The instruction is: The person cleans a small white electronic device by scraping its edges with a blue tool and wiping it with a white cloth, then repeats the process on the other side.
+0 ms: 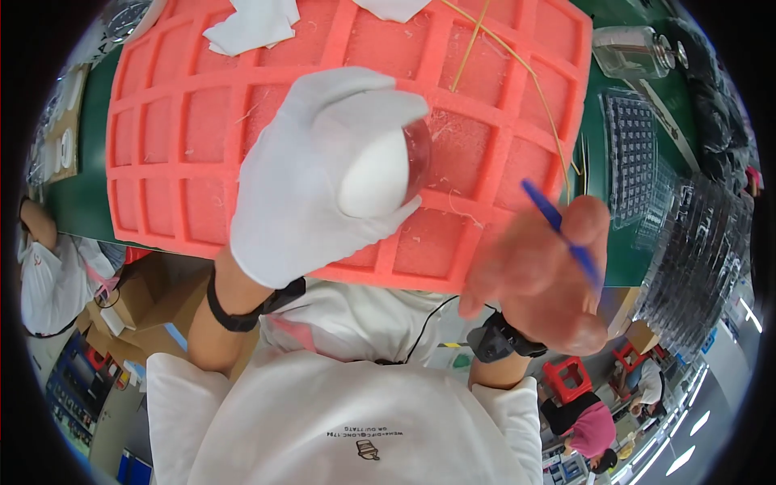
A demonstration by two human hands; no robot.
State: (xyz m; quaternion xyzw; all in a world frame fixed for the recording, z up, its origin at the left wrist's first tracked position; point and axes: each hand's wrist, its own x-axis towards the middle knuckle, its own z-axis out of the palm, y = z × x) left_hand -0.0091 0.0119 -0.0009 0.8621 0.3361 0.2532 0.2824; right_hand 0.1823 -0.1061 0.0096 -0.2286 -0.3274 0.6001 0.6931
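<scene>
My left hand [279,190], in a white glove, is closed around a clear round piece [418,153] with a smooth white face [373,178]. Its fingers curl over the top and along the lower edge, and its far side is hidden by the glove. Over the near right corner of the pink foam tray [473,279], my bare right hand [537,271] is closed on a slim blue tool [543,206]. Motion smears that hand, so the tool's exact kind does not show. The two hands are apart.
Yellow strands [533,77] and white cloths [257,26] lie on the tray. To the right on the green table [596,145] are a glass jar [626,52], a dark compartment tray [629,149] and stacked clear plastic trays [687,259]. Other people are nearby.
</scene>
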